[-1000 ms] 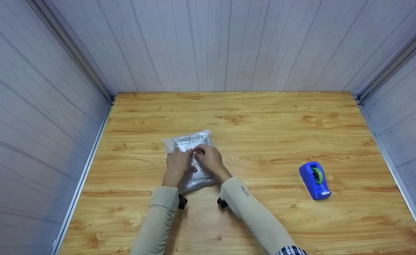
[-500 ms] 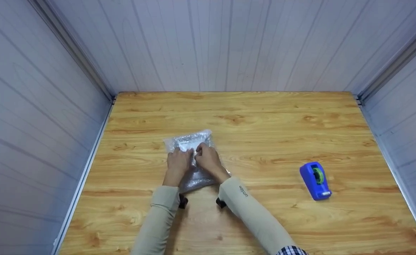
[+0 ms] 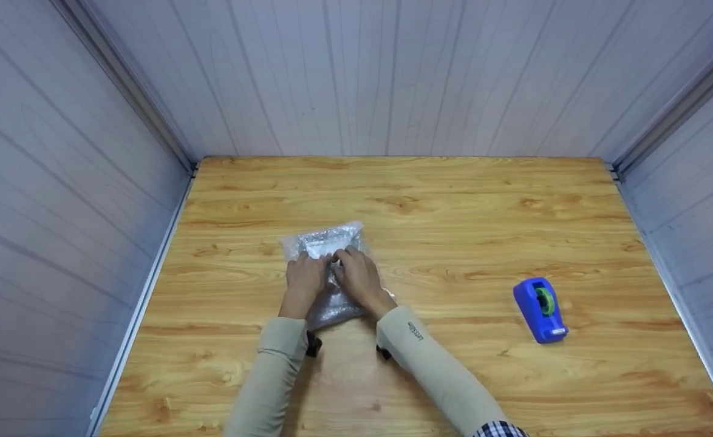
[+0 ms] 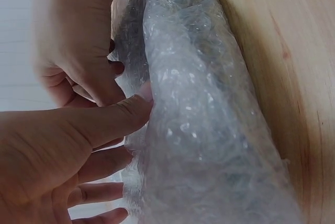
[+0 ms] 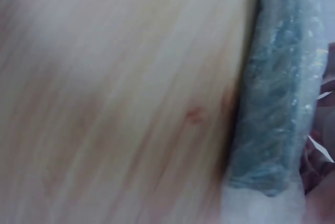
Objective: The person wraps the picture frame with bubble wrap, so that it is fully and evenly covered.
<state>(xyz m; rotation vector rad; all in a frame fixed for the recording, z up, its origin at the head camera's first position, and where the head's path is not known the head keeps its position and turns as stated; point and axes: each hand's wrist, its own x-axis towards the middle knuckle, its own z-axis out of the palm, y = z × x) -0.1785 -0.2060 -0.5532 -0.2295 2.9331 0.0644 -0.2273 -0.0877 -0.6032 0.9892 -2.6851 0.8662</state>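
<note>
A flat parcel in clear bubble wrap (image 3: 335, 312) lies on the wooden table, slightly turned. My left hand (image 3: 306, 280) rests on its left side; in the left wrist view its thumb presses at a folded edge of the bubble wrap (image 4: 193, 109) and its fingers extend across the wrap. My right hand (image 3: 358, 276) is over the upper right part, fingers bent down close to the left thumb. I cannot tell whether those fingers pinch anything. The right wrist view shows the side of the parcel (image 5: 272, 88), with part of a hand at the right edge.
A blue tape dispenser (image 3: 531, 308) with a green roll stands on the table (image 3: 429, 200) to the right of the parcel. Pale panel walls (image 3: 362, 79) enclose the table at the back and both sides.
The right hand has shifted slightly about the same spot on the wrap, its back now turned more upward. The left hand and parcel have stayed nearly still.
</note>
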